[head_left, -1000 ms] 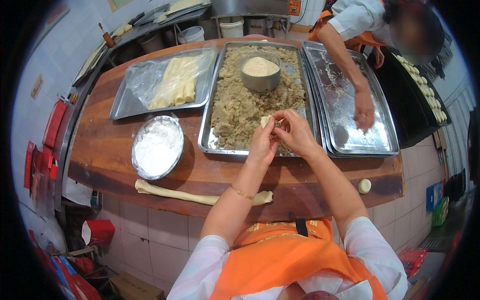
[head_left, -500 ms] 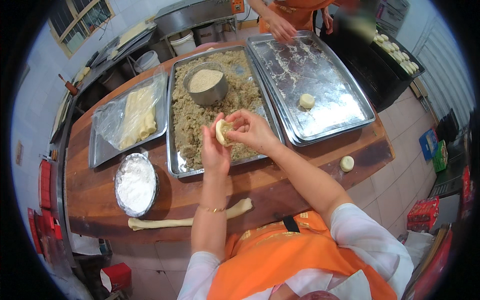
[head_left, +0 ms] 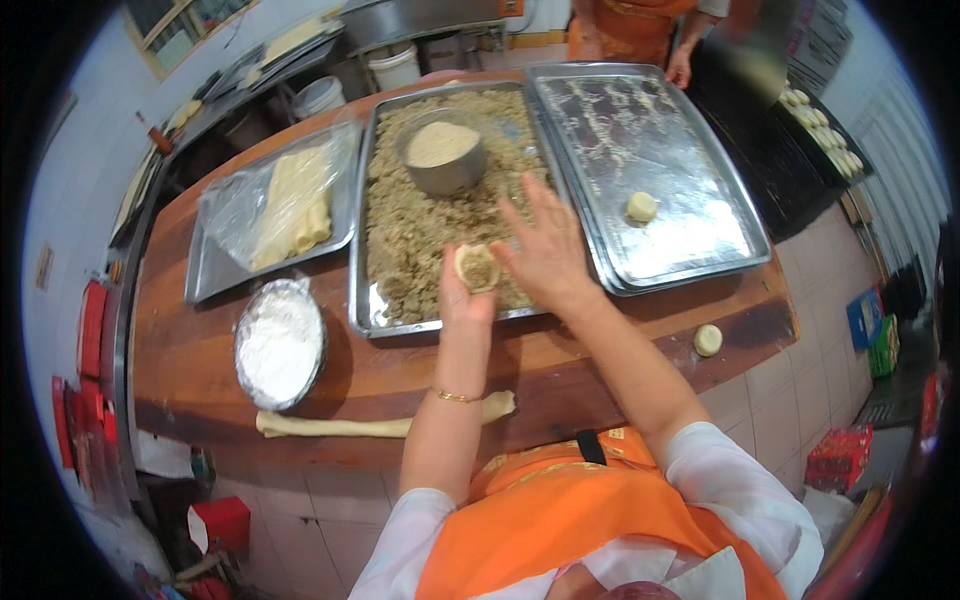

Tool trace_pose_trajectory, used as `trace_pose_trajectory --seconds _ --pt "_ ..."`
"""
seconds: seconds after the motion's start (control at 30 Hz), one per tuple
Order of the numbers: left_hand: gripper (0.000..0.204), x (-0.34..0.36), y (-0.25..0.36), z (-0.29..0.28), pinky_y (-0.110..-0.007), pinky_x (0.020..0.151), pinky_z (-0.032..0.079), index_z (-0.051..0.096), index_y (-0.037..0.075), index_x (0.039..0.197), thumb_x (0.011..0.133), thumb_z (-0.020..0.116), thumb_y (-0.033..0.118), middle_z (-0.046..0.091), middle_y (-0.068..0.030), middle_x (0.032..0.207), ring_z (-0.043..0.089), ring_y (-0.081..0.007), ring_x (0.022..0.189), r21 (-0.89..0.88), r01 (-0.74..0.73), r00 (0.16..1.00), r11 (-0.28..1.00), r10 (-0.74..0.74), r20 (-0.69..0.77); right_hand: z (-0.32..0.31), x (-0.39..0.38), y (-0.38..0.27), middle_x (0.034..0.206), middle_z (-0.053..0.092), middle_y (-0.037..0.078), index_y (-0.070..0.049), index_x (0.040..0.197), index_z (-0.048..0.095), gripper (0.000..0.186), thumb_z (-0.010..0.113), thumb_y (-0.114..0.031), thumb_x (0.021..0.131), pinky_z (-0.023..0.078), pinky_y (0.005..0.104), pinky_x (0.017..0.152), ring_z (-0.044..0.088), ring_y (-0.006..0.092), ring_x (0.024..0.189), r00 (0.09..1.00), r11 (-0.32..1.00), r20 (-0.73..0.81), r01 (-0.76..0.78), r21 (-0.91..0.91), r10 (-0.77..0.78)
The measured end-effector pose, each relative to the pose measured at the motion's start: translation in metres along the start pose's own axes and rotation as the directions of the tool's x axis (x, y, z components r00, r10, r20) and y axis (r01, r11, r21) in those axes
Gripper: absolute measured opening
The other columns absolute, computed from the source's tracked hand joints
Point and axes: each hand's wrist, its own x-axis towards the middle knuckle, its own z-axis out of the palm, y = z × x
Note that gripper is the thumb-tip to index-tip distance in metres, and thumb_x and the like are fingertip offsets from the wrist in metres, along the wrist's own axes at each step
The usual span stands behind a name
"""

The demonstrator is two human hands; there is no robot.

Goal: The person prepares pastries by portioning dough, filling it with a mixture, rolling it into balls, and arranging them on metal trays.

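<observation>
In my left hand (head_left: pixel 463 302) rests a round of pale dough (head_left: pixel 476 268), cupped around crumbly tan filling. My right hand (head_left: pixel 550 250) is open beside it, fingers spread above the filling. Loose crumbly filling (head_left: pixel 405 260) covers much of a large metal tray (head_left: pixel 400 329) below my hands. On that filling stands a round metal container (head_left: pixel 450 178) of pale crumbs. A rope of dough (head_left: pixel 340 427) lies along the near table edge, partly hidden by my left forearm. Left of my hands is a bowl of white flour (head_left: pixel 278 345).
A tray (head_left: pixel 205 285) with plastic-covered dough rolls (head_left: pixel 290 220) sits left. To the right are stacked metal trays (head_left: pixel 680 240) bearing one dough piece (head_left: pixel 641 207). Another dough piece (head_left: pixel 708 340) lies near the right table edge. A co-worker (head_left: pixel 630 35) stands across the table.
My right hand has come away from the dough and spread its fingers; the filled opening now faces up. The co-worker's hand has withdrawn from over the right tray. The view has shifted slightly.
</observation>
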Motion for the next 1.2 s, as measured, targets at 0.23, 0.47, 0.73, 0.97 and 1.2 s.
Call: trace_pose_trajectory --seconds 0.23,0.47,0.73,0.97,1.2 --pt "0.031 -0.002 -0.012 -0.003 -0.043 0.085 0.058 0.061 0.012 0.107 0.096 0.067 0.04 0.065 -0.0052 0.103 0.065 -0.0229 0.095 0.009 0.11 0.994 0.994 -0.11 0.02 0.031 -0.002 0.014 0.157 0.036 0.02 -0.005 0.15 0.042 0.059 0.06 -0.025 0.097 0.041 0.0379 0.11 0.043 0.0276 0.14 0.826 0.327 0.558 -0.506 0.798 -0.083" --pt "0.039 -0.016 -0.021 0.012 -0.041 0.082 0.057 0.058 0.004 0.117 0.101 0.058 0.04 0.064 -0.0102 0.109 0.065 -0.0223 0.097 0.058 -0.025 0.996 0.998 0.02 0.085 0.043 -0.017 -0.002 0.128 0.061 0.012 -0.005 0.139 0.051 0.045 0.059 -0.019 0.097 0.049 0.0334 0.097 0.06 0.0214 0.116 0.895 0.495 0.442 -0.407 0.768 0.05" --pt "0.034 -0.024 -0.014 -0.007 -0.034 0.088 0.056 0.058 0.006 0.121 0.103 0.055 0.035 0.065 -0.0074 0.11 0.065 -0.0193 0.099 0.129 -0.053 0.883 0.99 -0.014 0.47 0.018 -0.006 -0.003 0.138 0.053 0.009 -0.007 0.152 0.036 0.066 0.064 -0.014 0.093 0.042 0.0313 0.106 0.051 0.0169 0.126 0.823 0.067 0.563 -0.559 0.826 -0.072" --pt "0.023 -0.014 -0.024 -0.004 -0.031 0.076 0.056 0.06 0.006 0.108 0.104 0.052 0.027 0.065 -0.0068 0.1 0.064 -0.0151 0.091 0.203 -0.196 0.924 0.959 0.112 0.366 0.042 -0.02 -0.001 0.13 0.055 0.008 -0.007 0.149 0.04 0.059 0.058 -0.007 0.093 0.044 0.03 0.103 0.053 0.0151 0.12 0.881 0.154 0.469 -0.455 0.877 -0.063" --pt "0.028 -0.056 0.006 0.01 -0.024 0.065 0.054 0.058 0.009 0.115 0.105 0.049 0.034 0.062 -0.0027 0.102 0.061 -0.0091 0.086 0.374 -0.169 0.86 0.912 -0.049 0.507 0.017 -0.007 -0.002 0.128 0.055 0.005 -0.008 0.149 0.041 0.064 0.06 -0.004 0.089 0.05 0.0299 0.095 0.054 0.013 0.115 0.78 -0.307 0.619 -0.615 0.727 -0.096"
